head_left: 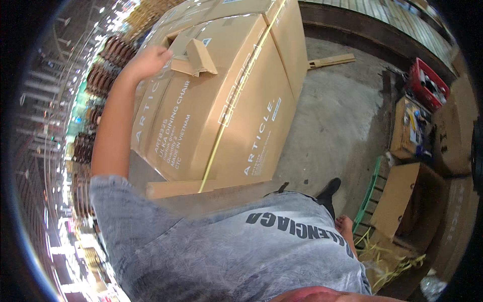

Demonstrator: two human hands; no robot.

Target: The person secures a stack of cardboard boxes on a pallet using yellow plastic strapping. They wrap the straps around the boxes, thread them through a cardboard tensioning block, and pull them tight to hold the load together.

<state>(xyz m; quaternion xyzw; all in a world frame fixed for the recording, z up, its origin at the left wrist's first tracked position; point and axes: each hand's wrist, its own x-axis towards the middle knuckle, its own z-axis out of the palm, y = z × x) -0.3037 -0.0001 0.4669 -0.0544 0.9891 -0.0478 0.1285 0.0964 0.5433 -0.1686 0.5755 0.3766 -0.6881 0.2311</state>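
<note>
A large brown cardboard carton (236,116) with white printing stands in front of me. A yellow strap (219,136) runs along its edge. My left hand (155,60), its fingers curled closed, is raised over the carton's upper left part. Right beside its fingers, a bent cardboard edge piece (196,61) lies on the carton; I cannot make out whether the fingers hold anything. My right hand (345,225) hangs low at my side, near a green slatted rack (366,201). It is small and partly hidden, so its grip cannot be told.
At right are a red crate (427,84) of small items, a cardboard box (404,128) of loose items and an open carton (397,201). Yellow strap scraps (397,264) lie below. A cardboard strip (332,61) rests on the concrete floor (329,116). Stacked brown parts (100,78) line the left.
</note>
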